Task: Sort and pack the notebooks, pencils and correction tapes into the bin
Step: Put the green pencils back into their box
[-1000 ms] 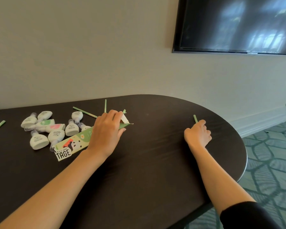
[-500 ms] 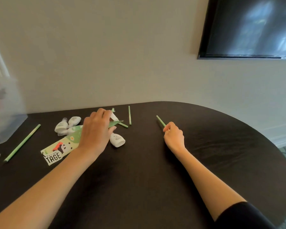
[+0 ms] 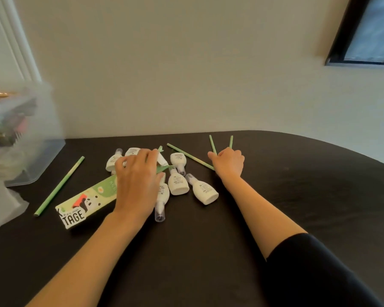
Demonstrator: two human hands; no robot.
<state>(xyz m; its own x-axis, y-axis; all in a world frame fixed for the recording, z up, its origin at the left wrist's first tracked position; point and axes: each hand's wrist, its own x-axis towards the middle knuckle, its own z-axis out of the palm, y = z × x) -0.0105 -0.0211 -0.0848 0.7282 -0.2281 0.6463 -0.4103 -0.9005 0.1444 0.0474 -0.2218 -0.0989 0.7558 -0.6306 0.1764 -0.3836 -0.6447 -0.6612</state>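
Head view: the right hand (image 3: 227, 161) now grips two thin green pencils (image 3: 212, 145) in a closed fist, their ends sticking out above the knuckles. Half a second ago it held one and sat well right of the pile. It has drawn in just beside the white bottle-shaped correction tapes (image 3: 178, 183), which lie loose at the middle of the dark table (image 3: 297, 196). A third green pencil (image 3: 190, 156) lies flat and runs up to the fist.

The left hand (image 3: 138, 180) stays on the open end of the long green cardboard pencil box (image 3: 87, 202), fingers bent over the flap. I cannot tell whether it pinches the box or only presses on it.

The view has swung left, so the clear plastic bin (image 3: 40, 156), blurred, now fills the upper left of the frame. A lone green pencil (image 3: 60, 185) lies between the bin and the box.

By my reading the pencils are being gathered one by one. Two remain on the table, and neither the tapes nor the pencils have reached the bin yet.

The near end of the box reads "TAGE" in black block letters beside a panda picture. The print on the tapes is too small to read.
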